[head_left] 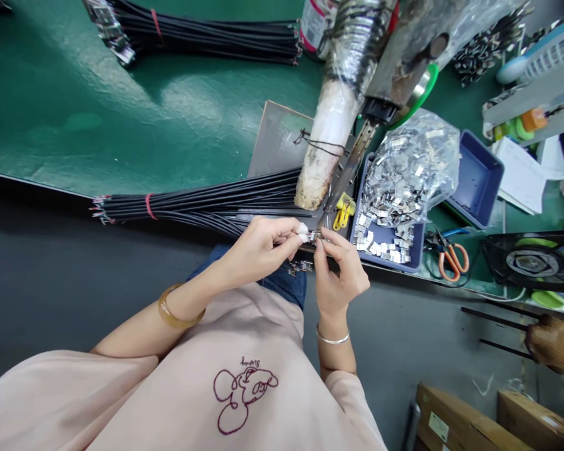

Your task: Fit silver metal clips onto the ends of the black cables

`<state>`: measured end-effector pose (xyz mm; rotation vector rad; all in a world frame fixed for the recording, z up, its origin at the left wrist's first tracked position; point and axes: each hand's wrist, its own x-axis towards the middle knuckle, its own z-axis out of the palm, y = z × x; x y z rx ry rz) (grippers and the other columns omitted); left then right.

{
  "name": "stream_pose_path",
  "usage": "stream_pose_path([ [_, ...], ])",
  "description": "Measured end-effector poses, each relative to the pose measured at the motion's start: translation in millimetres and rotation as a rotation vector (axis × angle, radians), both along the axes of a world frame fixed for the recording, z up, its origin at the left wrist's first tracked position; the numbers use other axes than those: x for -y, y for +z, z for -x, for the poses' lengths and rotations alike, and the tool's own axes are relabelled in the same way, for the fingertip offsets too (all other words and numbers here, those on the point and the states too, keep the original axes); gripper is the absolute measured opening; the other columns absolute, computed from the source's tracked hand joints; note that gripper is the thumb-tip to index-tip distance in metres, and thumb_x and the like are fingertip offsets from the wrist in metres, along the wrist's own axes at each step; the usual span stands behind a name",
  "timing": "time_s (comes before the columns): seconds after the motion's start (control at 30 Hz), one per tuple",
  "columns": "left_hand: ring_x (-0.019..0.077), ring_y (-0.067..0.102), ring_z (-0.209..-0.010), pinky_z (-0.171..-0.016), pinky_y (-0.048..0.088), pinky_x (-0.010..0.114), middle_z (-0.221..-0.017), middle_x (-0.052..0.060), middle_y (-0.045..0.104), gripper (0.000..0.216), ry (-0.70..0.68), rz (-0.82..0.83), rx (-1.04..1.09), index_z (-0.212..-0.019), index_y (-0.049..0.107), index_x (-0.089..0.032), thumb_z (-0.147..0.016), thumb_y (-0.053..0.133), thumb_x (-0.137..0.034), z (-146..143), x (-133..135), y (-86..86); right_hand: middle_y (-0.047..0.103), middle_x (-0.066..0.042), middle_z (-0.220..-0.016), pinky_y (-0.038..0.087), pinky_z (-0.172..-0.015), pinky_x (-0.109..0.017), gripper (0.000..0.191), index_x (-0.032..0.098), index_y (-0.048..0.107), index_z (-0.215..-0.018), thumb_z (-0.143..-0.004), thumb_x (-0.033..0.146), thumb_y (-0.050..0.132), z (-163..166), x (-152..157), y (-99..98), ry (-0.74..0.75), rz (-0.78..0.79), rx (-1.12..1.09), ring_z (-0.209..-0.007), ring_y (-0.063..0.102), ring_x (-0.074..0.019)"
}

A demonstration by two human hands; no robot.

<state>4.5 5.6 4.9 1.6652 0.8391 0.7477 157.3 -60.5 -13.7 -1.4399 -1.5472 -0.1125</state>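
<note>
My left hand (267, 245) is closed in a pinch, with white covers on its fingertips. Close against it, my right hand (339, 270) pinches too. Between the two sets of fingertips shows a small silvery metal clip (313, 235); the fingers hide much of it, and whether a wire joins it cannot be seen. A bundle of black cables (202, 195), tied with a red band, runs along the bench edge and passes behind my left hand. More metal pieces (301, 267) hang at the edge just below my fingers. A soldering iron (350, 164) points down towards my hands.
A wrapped white duct (326, 134) hangs over the work spot. Right of it are yellow snips (343, 212), a blue tray (416, 254) with many metal clips, a second blue tray (482, 175), orange-handled scissors (454, 262) and a fan (533, 262). Another cable bundle (211, 39) lies behind.
</note>
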Motion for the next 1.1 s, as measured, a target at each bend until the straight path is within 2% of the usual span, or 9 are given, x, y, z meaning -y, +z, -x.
stream_pose_path([
  [0.17,0.0059,0.037,-0.050,-0.049,0.030,0.020,-0.055,-0.004,0.046,0.017,0.114,-0.004,0.064,-0.076,0.065,-0.012,-0.089,0.060,-0.023,-6,3,0.8,0.079,-0.002,-0.102,0.064,-0.071,-0.027,0.010,0.024,0.065,-0.092,-0.088,0.015,0.066,2,2,1.8,-0.006,0.049,-0.053,-0.088,0.077,-0.0161],
  [0.33,0.0054,0.027,-0.051,-0.048,0.023,0.021,-0.054,-0.007,0.032,0.015,0.162,0.050,0.094,-0.074,0.063,-0.013,-0.087,0.059,-0.020,-13,5,0.8,0.078,-0.003,-0.105,0.064,-0.074,-0.029,0.010,0.023,0.063,-0.091,-0.088,0.014,0.066,2,3,3.8,0.020,0.078,-0.123,-0.093,0.077,-0.0165],
  [0.6,0.0057,0.032,-0.052,-0.049,0.028,0.021,-0.056,-0.006,0.039,0.015,0.151,0.142,0.133,-0.074,0.061,-0.013,-0.086,0.061,-0.022,-14,1,3.6,0.078,-0.004,-0.103,0.064,-0.073,-0.029,0.004,0.022,0.065,-0.087,-0.088,0.018,0.066,0,-1,6.1,0.030,0.146,-0.232,-0.095,0.076,-0.0176],
  [0.73,0.0051,0.030,-0.050,-0.047,0.025,0.020,-0.055,-0.006,0.038,0.015,0.118,0.191,0.143,-0.074,0.061,-0.014,-0.086,0.061,-0.023,-13,0,4.5,0.078,-0.004,-0.103,0.064,-0.074,-0.030,0.005,0.022,0.064,-0.084,-0.088,0.019,0.066,-1,-1,7.4,0.040,0.177,-0.274,-0.095,0.076,-0.0176],
  [1.1,0.0051,0.027,-0.050,-0.047,0.022,0.021,-0.055,-0.007,0.034,0.014,0.104,0.237,0.181,-0.074,0.062,-0.014,-0.085,0.060,-0.020,-13,-4,9.7,0.079,-0.002,-0.104,0.065,-0.082,-0.035,0.012,0.023,0.067,-0.089,-0.085,0.012,0.069,3,-1,14.1,0.040,0.119,-0.209,-0.098,0.076,-0.0182],
])
